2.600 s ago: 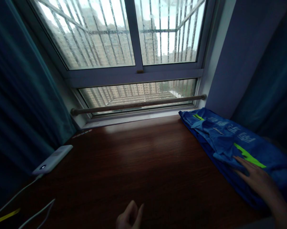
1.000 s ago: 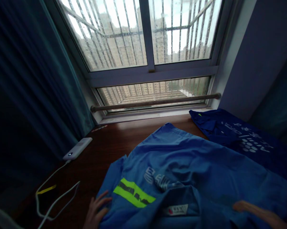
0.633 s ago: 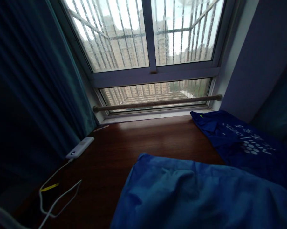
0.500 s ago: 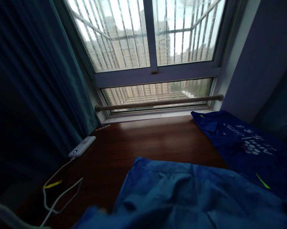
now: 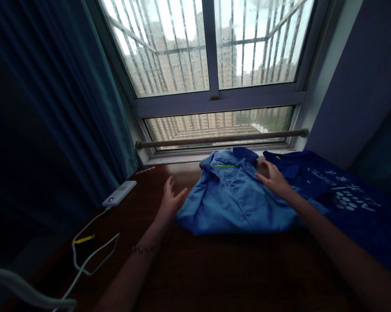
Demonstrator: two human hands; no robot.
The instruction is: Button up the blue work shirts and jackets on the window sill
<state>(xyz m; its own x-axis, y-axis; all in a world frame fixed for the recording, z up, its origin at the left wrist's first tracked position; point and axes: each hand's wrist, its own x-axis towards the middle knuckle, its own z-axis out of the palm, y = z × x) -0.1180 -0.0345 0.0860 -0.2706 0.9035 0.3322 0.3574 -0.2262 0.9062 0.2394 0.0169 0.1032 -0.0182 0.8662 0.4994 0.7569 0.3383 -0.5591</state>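
Observation:
A light blue work shirt (image 5: 234,199) lies spread on the dark wooden window ledge (image 5: 221,268), collar toward the window, with a yellow-green stripe near the collar. My left hand (image 5: 171,200) hovers at the shirt's left edge, fingers spread and holding nothing. My right hand (image 5: 273,180) rests flat on the shirt's right shoulder, fingers stretched out. A darker blue garment with white print (image 5: 341,199) lies to the right, under my right forearm.
A white power bank (image 5: 119,193) sits at the left by the teal curtain (image 5: 62,108), its white cable (image 5: 88,255) looping toward the near edge. A wooden rod (image 5: 221,138) runs along the barred window (image 5: 211,47). A wall corner stands at right.
The light blue shirt, held up close to the camera half a second ago, now lies laid out farther back near the window. Both hands have come into view on it.

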